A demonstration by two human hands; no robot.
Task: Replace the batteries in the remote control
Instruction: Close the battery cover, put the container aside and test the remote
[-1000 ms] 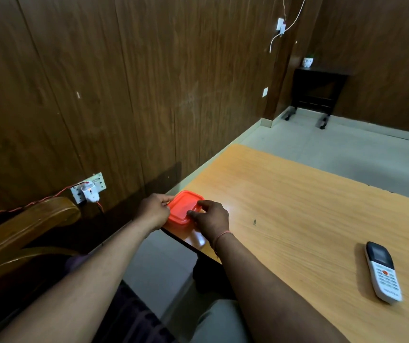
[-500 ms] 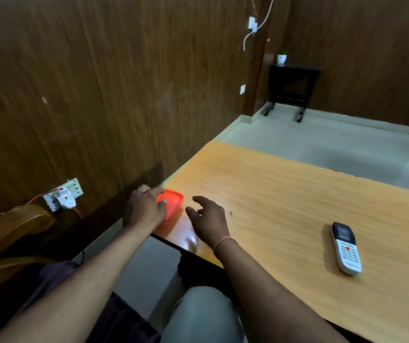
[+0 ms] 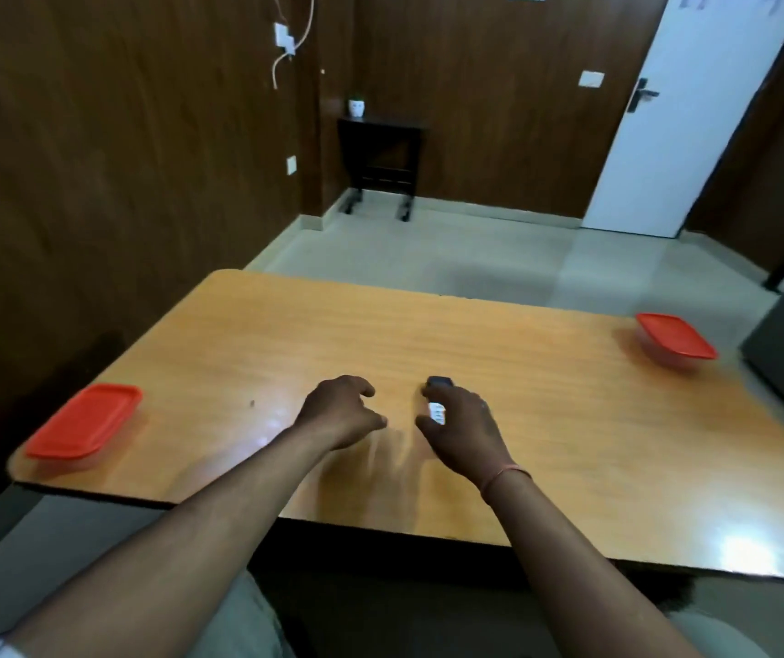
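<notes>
Near the front of the worktop [image 3: 546, 396], the left hand [image 3: 340, 413] hovers with fingers loosely curled, holding nothing. Just beside it, the right hand [image 3: 463, 427] curls over the remote [image 3: 437, 396]; whether it grips is unclear. Farther off, red-lidded boxes sit at the left [image 3: 84, 420] and right [image 3: 675, 339] ends.

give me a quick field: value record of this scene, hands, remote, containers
left hand: empty, fingers curled, just above the table
right hand: closing over the remote
remote: on the table's middle, mostly hidden by the hand
left container: red lid on, near left corner
right container: red lid on, far right edge
batteries: none visible
</notes>
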